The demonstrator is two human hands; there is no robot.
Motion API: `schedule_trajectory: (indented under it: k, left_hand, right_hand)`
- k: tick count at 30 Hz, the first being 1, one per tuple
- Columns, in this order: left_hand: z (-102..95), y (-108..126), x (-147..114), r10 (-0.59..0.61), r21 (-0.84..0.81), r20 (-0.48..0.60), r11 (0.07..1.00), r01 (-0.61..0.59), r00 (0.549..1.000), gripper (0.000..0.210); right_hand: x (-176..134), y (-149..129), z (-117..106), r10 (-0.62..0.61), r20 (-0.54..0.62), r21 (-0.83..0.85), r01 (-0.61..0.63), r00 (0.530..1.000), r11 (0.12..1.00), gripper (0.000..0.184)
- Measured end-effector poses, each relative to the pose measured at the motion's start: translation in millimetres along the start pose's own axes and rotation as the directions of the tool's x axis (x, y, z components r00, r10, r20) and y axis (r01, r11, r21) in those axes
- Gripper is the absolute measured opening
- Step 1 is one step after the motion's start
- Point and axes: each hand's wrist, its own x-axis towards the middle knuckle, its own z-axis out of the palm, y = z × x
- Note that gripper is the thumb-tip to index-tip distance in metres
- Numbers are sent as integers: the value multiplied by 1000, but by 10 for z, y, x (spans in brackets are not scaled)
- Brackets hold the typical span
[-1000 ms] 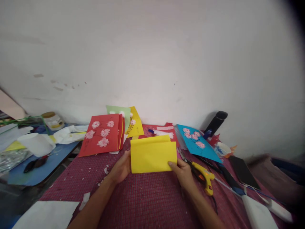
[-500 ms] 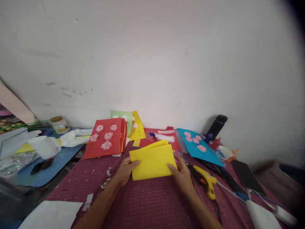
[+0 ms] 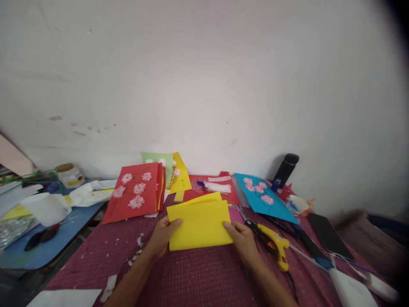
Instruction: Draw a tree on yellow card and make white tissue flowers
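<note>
A folded sheet of yellow paper [image 3: 200, 226] is held up over the table, its back layer showing a little above the front one. My left hand [image 3: 163, 236] pinches its left edge, thumb on the front face. On the right edge, my right hand [image 3: 242, 238] grips it the same way, thumb in front and fingers behind. Just right of that hand lie black-handled scissors [image 3: 251, 224] and a yellow glue gun [image 3: 276, 245]. Behind the folded sheet is a red sheet [image 3: 191, 194] with pale paper strips [image 3: 219, 187] on it.
Red cards with pink flowers [image 3: 136, 189] lean at the left, beside green and yellow cards [image 3: 180, 175]. A blue flowered card [image 3: 263, 200], a black bottle [image 3: 285, 170] and a paper cup [image 3: 297, 204] stand right. A blue side table [image 3: 60, 238] holds a white cup [image 3: 46, 209].
The view has shifted slightly, so the paper and both hands appear a little lower and to the left. Both hands keep their hold on the folded yellow paper.
</note>
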Motion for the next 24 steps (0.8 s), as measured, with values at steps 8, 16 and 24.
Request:
schedule_trajectory:
  k: [8, 16, 24]
  left_hand:
    - [-20, 16, -61, -63, 67, 149, 996, 53, 987, 47]
    - [-19, -5, -57, -91, 113, 118, 991, 78, 989, 50]
    - [24, 60, -62, -63, 64, 35, 996, 60, 997, 48]
  right_hand:
    - [-18, -135, 16, -75, 63, 232, 59, 995, 971, 60]
    - [-29, -96, 9, -25, 133, 306, -17, 991, 952, 45]
    - [55, -22, -8, 19, 37, 274, -28, 999, 961, 55]
